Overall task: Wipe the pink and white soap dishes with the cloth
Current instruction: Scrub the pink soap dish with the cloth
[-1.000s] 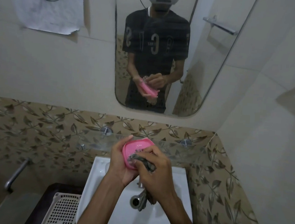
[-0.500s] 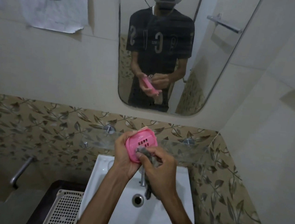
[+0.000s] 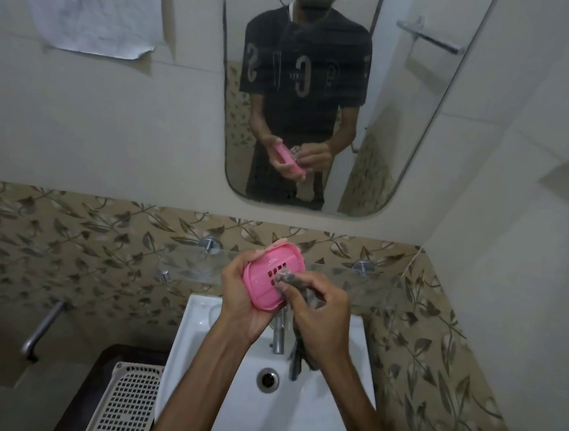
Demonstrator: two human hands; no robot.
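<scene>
A: Two hands are busy above the sink. The left hand grips the pink soap dish by its edge, fingers curled around the rim, the slotted face tilted toward the person. The right hand pinches a dark grey cloth and presses a bunched tip of it on the slots; the rest of the cloth hangs down in front of the tap.

B: And the white dish?

A: I cannot see it anywhere, so I judge only the pink one is in work and the white one is not yet done.

B: What could go wrong?

A: The dish is held over the back edge of the sink, above the basin. If it is wet or soapy, a strong rub may push it out of the left fingers — it would fall into the basin, near the drain. The cloth tip may also catch in a slot.

B: Any writing?

A: There is small raised lettering above the slots, too small to read. In the mirror the shirt shows large letters, reversed — perhaps a "C" and an "S"; I cannot be sure.
</scene>
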